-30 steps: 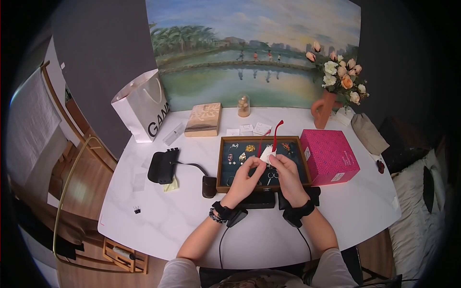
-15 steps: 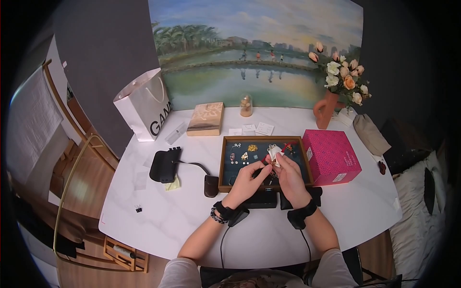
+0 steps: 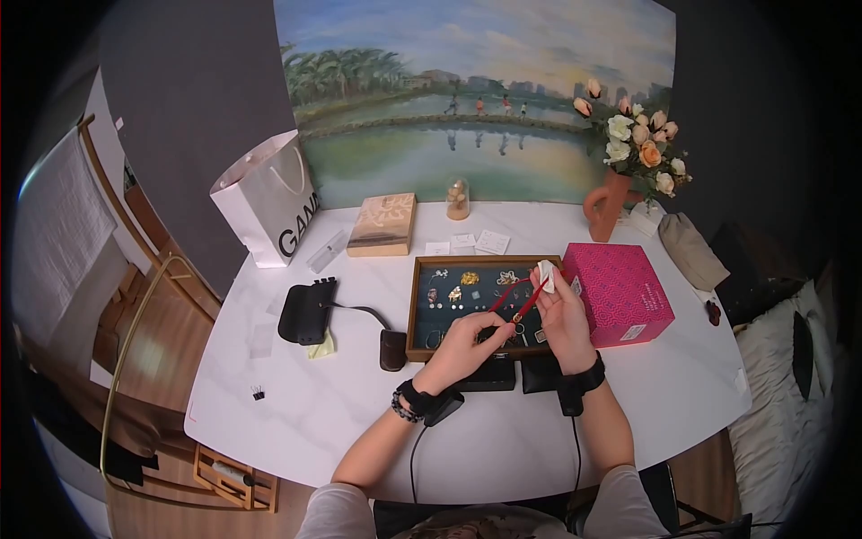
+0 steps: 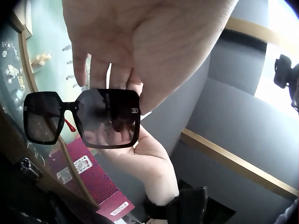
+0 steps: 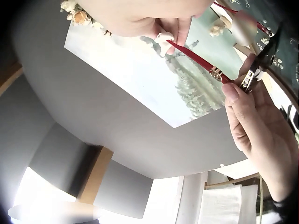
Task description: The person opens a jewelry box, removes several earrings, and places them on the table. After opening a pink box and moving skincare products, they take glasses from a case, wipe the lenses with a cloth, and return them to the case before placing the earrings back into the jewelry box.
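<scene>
A pair of sunglasses with black square frames, dark lenses and red temple arms is held above the jewelry tray. My left hand pinches the frame at a gold-trimmed hinge, thumb on one side. My right hand pinches a small white cloth at the far end of one red arm. The other red arm extends over the tray. In the left wrist view both lenses show, one in front of the right hand.
Right of the tray stands a pink box. Left of it lie a black case and a small dark case. Behind are a wooden box, glass dome, white cards, a paper bag and a flower vase.
My right hand has moved right, away from my left, with the white cloth now at the tip of a red arm. The red arms, partly hidden half a second ago, show again.
</scene>
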The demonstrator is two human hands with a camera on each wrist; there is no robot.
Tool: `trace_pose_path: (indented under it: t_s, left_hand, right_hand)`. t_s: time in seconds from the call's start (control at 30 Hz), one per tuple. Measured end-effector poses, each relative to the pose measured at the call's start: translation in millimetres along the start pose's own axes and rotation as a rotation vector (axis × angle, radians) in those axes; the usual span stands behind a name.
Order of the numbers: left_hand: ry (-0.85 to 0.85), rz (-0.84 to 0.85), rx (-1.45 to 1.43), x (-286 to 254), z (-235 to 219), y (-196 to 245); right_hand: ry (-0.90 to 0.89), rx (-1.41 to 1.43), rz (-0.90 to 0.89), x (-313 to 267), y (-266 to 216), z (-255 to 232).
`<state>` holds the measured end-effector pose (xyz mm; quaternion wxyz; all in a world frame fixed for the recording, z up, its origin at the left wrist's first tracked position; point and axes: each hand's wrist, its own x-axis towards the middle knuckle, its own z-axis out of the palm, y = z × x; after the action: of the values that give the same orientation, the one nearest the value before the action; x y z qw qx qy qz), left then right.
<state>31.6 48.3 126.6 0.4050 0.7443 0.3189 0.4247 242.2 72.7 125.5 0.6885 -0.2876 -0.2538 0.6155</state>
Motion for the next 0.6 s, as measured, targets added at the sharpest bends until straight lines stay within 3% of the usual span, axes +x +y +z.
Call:
trace_pose_path:
  t_s: [0.1, 0.17, 0.27, 0.4, 0.5, 0.6]
  left_hand:
    - [0.003, -0.015, 0.050, -0.9, -0.4, 3.4]
    - [0.058, -0.090, 0.018, -2.6, -0.9, 10.3]
    - [0.136, -0.018, 0.022, -1.1, -0.8, -0.5]
    - [0.127, -0.009, 0.046, -0.9, -3.6, -2.0]
    - [0.050, -0.057, 0.024, -2.1, -0.9, 3.6]
    - [0.031, -0.014, 0.031, -2.6, 0.4, 10.6]
  right_hand:
    - [0.009, -0.017, -0.069, -6.2, 8.8, 6.6]
    - [-0.151, -0.281, -0.130, -14.5, 20.2, 12.6]
    - [-0.208, -0.341, -0.079, -38.6, 30.3, 36.3]
    - [-0.210, -0.263, -0.035, -23.3, 23.0, 22.3]
    - [-0.078, -0.098, -0.101, -5.8, 10.7, 7.3]
    - [-0.011, -0.022, -0.039, 3.6, -4.4, -3.6]
